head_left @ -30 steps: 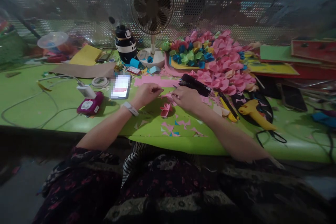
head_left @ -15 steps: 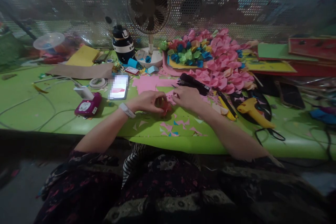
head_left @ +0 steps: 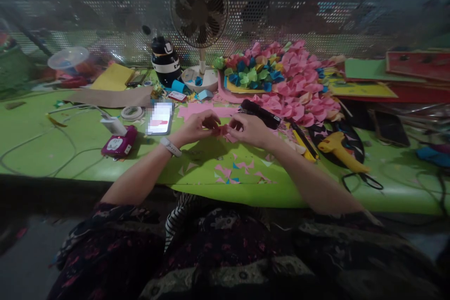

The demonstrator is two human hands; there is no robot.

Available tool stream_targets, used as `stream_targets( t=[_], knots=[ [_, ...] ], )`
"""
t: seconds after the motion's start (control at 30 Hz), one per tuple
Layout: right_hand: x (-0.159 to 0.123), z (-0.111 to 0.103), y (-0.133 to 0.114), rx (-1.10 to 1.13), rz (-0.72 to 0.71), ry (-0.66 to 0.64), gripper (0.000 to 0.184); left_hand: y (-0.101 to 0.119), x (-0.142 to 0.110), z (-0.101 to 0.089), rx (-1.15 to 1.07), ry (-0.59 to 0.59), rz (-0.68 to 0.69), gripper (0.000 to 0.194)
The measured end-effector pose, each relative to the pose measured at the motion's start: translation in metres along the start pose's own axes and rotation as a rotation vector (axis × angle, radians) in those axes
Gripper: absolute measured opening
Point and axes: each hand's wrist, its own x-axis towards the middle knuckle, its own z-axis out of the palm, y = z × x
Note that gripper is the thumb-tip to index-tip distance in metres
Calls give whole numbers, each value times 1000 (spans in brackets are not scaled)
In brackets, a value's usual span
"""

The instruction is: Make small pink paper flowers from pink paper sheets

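Note:
Over the green table (head_left: 197, 173), my left hand (head_left: 199, 125) and my right hand (head_left: 249, 130) meet, fingers pinched on a small piece of pink paper (head_left: 223, 130). Its exact shape is mostly covered by my fingertips. Flat pink paper (head_left: 190, 110) lies just behind my hands. A dark stapler-like black object (head_left: 260, 113) rests behind my right hand. Pink and blue paper scraps (head_left: 228, 172) are scattered on the table in front of my hands.
A heap of pink paper flowers (head_left: 302, 75) stands at the back right. On the right lie a yellow glue gun (head_left: 339, 150), a yellow cutter (head_left: 304, 143) and glasses (head_left: 363, 180). To the left are a lit phone (head_left: 160, 118), a purple adapter (head_left: 120, 143) and cables. Behind are a fan (head_left: 199, 9) and a black bottle (head_left: 165, 62).
My left hand has risen slightly and moved back from the table's near side, carrying the pink paper. My right hand has come beside it, its fingers now on the paper too.

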Motion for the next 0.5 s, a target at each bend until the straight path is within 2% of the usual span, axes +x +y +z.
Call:
stream_targets(
  t=[0.13, 0.23, 0.33, 0.4, 0.5],
  knots=[
    [2, 2, 2, -26, -31, 90, 17, 4, 0, 2, 32, 53, 27, 13],
    [2, 0, 0, -32, -6, 190, 15, 7, -2, 4, 65, 39, 54, 20],
    [1, 0, -3, -5, -5, 192, 13, 4, -3, 9, 93, 35, 63, 33],
    [0, 2, -5, 48, -6, 190, 15, -3, -3, 12, 98, 50, 52, 30],
    [-1, 4, -6, 137, 0, 217, 17, -11, -1, 16, -18, 43, 3, 26]
  ],
)
